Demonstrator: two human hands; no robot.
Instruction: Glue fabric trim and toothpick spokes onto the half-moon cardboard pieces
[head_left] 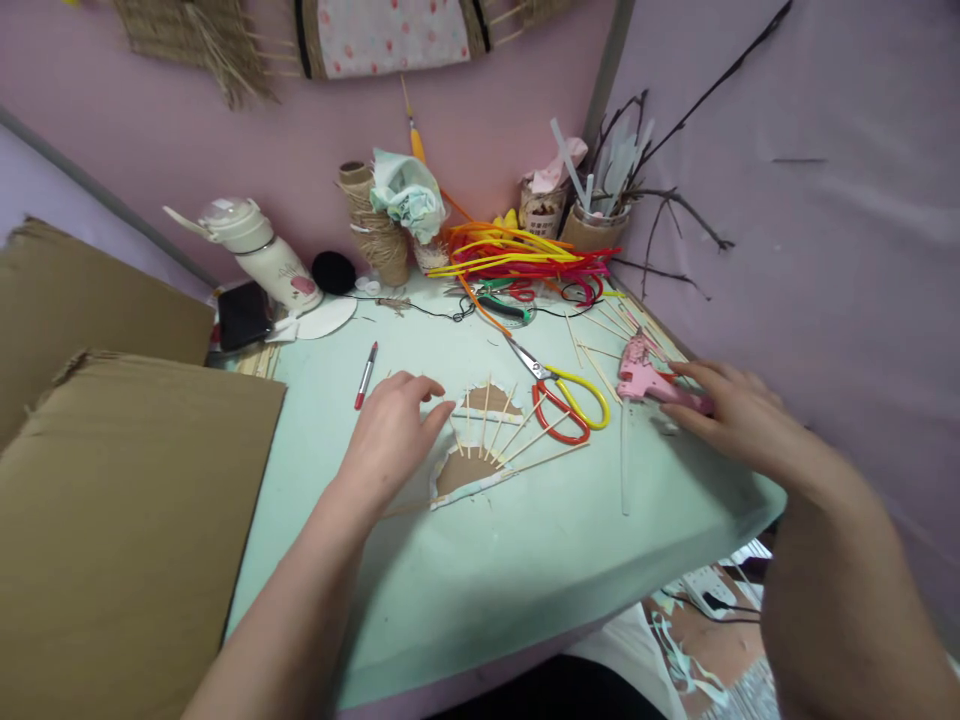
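My left hand (397, 425) hovers over the table just left of two half-round cardboard pieces, its thumb and forefinger apart and nothing visible between them. Thin wooden sticks fan out from the nearer cardboard piece (469, 474), which has a pale fabric edging. Behind it lies the smaller cardboard piece (491, 401), partly under the sticks. At the right, my right hand (724, 405) has its thumb and fingers around the handle of a pink hot glue gun (641, 375) lying on the table. A clear glue stick (625, 460) rests below its nozzle area.
Scissors (574, 400) with red and yellow handles lie between my hands. A red-and-silver marker (366, 375) is farther left. Cardboard sheets (135, 520) stand at the left edge. Along the back are a white bottle (274, 265), twine (375, 225), coloured pipe cleaners (517, 250) and jars with twigs.
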